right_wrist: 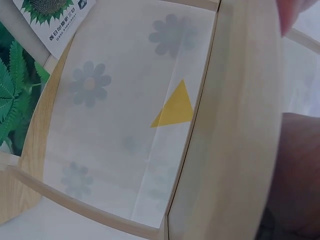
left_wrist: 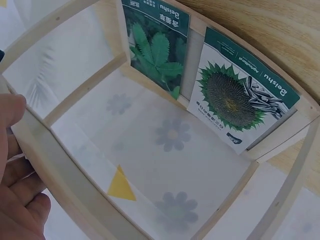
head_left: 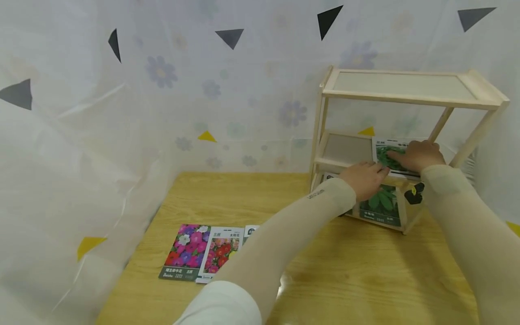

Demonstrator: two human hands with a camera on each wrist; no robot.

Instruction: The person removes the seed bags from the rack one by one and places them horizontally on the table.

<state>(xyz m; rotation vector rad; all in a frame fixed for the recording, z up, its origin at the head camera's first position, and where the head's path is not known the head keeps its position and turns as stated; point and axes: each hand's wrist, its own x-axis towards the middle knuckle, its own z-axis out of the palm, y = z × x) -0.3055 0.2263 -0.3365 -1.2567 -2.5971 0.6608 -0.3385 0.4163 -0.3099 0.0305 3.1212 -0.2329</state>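
A wooden rack (head_left: 410, 100) holds a green-pod packet (head_left: 382, 155) on its middle tier (head_left: 348, 148) and a leaf packet (head_left: 382, 203) on the lower one. The right hand (head_left: 422, 155) rests on the pod packet, thumb spread; the left hand (head_left: 367, 180), fingers extended, touches its near edge. Only the wrist views clearly show a sunflower packet (left_wrist: 230, 97) beside the leaf packet.

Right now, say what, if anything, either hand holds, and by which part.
Whether anything is held cannot be told. The right hand covers the right part of the packet on the middle shelf; the left hand is by the shelf's front edge.
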